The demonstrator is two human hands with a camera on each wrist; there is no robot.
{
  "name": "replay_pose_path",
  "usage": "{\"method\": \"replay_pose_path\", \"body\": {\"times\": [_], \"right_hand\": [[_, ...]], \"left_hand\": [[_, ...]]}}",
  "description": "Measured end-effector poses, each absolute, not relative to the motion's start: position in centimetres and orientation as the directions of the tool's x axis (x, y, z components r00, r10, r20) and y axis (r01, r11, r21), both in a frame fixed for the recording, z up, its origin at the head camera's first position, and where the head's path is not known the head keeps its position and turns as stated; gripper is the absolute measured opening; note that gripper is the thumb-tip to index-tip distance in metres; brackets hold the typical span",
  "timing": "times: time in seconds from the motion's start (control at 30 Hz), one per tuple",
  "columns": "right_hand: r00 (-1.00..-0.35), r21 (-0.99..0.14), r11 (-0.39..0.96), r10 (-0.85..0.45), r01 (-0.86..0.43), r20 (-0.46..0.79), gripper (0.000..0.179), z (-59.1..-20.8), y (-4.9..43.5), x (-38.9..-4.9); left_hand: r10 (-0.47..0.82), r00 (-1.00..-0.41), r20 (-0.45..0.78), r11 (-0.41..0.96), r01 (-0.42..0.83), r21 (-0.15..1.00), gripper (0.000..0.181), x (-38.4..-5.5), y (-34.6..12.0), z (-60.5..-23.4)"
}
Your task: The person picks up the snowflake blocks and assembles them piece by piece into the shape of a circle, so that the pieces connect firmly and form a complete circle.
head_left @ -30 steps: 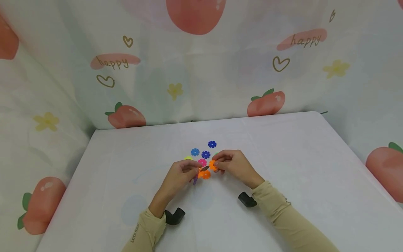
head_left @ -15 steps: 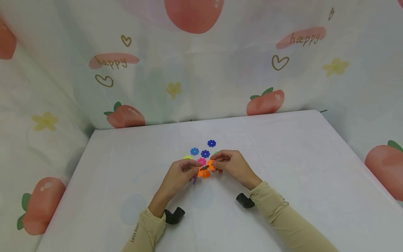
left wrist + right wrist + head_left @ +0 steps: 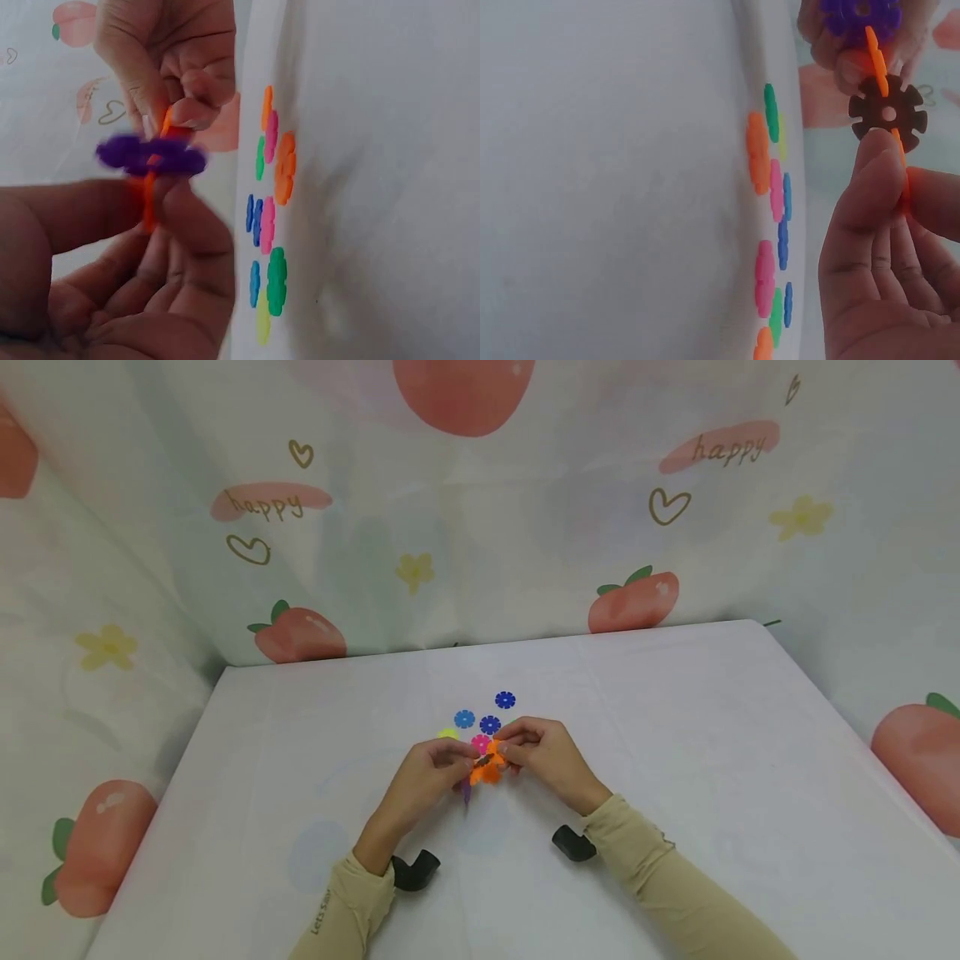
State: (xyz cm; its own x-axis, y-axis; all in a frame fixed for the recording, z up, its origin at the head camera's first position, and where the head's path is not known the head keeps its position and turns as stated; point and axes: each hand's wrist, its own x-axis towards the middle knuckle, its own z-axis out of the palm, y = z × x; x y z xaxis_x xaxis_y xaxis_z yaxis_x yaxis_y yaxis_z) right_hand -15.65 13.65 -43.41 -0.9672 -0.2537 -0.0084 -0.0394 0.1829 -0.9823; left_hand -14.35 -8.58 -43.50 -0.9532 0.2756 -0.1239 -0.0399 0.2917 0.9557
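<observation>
Head view: I hold both hands above the white table (image 3: 675, 727), close together, with a chain of notched discs (image 3: 483, 762) between them. My left hand (image 3: 423, 781) grips its left end and my right hand (image 3: 553, 762) its right end. Loose discs lie beyond and partly behind the hands: two dark blue, one light blue (image 3: 464, 719), one pink (image 3: 480, 744) and a partly covered yellow one (image 3: 447, 734). A black elbow-shaped piece (image 3: 573, 843) projects at my right cuff, another (image 3: 417, 871) at my left. Left wrist view: my left thumb and finger pinch the left orange disc (image 3: 148, 206); the purple disc (image 3: 154, 156), slightly blurred, crosses it just above the fingertips. Right wrist view: my right thumb and finger pinch the right orange disc (image 3: 902, 161), seen edge-on, its upper end at the lower rim of the brown disc (image 3: 874, 105). I cannot tell whether that end is seated in a notch. The left orange disc spans between the brown disc and the purple disc.
</observation>
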Motion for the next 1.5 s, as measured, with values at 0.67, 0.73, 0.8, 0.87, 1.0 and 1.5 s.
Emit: {"method": "replay_pose_path", "body": {"times": [0.67, 0.73, 0.8, 0.87, 1.0, 1.5], "right_hand": [[-0.934, -0.959, 0.284, -0.346, -0.014, -0.089, 0.01, -43.8, 12.4, -15.8], [-0.934, -0.956, 0.291, -0.347, -0.023, -0.083, 0.009, -43.8, 12.4, -15.9], [-0.937, -0.952, 0.305, -0.342, -0.032, -0.078, 0.008, -43.8, 12.4, -16.0], [-0.941, -0.948, 0.317, -0.333, -0.045, -0.067, 0.009, -43.8, 12.5, -16.2], [-0.952, -0.94, 0.335, -0.304, -0.067, -0.041, 0.011, -43.8, 12.9, -16.6], [-0.952, -0.795, 0.578, -0.307, -0.184, -0.003, 0.015, -42.7, 13.8, -19.9]], "left_hand": [[0.306, -0.934, -0.186, 0.37, -0.064, 0.927, 0.02, -14.5, -8.7, -43.8], [0.299, -0.936, -0.187, 0.361, -0.071, 0.93, 0.017, -14.5, -8.7, -43.9], [0.293, -0.937, -0.188, 0.356, -0.076, 0.931, 0.016, -14.6, -8.8, -44.0], [0.286, -0.938, -0.194, 0.364, -0.08, 0.928, 0.015, -14.6, -8.8, -44.0], [0.281, -0.937, -0.209, 0.385, -0.089, 0.919, 0.017, -14.6, -9.0, -43.9], [0.232, -0.943, -0.24, 0.401, -0.132, 0.907, 0.017, -14.6, -9.2, -44.1]]}}
